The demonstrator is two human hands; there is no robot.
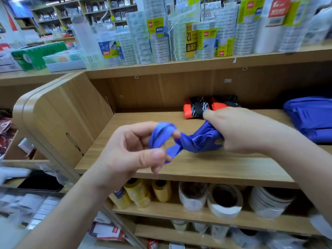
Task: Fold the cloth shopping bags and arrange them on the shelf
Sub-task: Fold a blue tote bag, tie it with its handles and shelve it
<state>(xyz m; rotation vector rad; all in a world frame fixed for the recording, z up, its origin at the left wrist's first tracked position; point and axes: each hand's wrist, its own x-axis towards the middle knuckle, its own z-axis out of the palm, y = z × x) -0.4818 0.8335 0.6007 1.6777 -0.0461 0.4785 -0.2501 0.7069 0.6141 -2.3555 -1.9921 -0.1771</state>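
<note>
**Blue bag bunched between two hands over a wooden shelf**

At the centre of the frame we see a blue cloth bag [197, 141], thin and smooth, crumpled into a creased wad over the pale wood-grain shelf [206, 168]; whether it touches the board we cannot tell. The right hand [240, 130] is closed in a fist round the wad, fingers curled tight into the fabric. The left hand [133, 151] has its fingers bent, and the bag's flat, ribbon-like strap [161, 132] loops round a fingertip, its tail pinned under the thumb.

At the back of the same shelf, above the right hand, lie two folded bags [195, 109], compact blocks of red and black with white streaks, side by side. At the right edge sits a soft heap of blue bags [310, 117].

On the board below, at lower centre, we see yellow tape rolls [138, 193] and white tape rolls [224, 202]. Along the top stand tall stacks of clear tape [159, 42] in shiny wrap.
</note>
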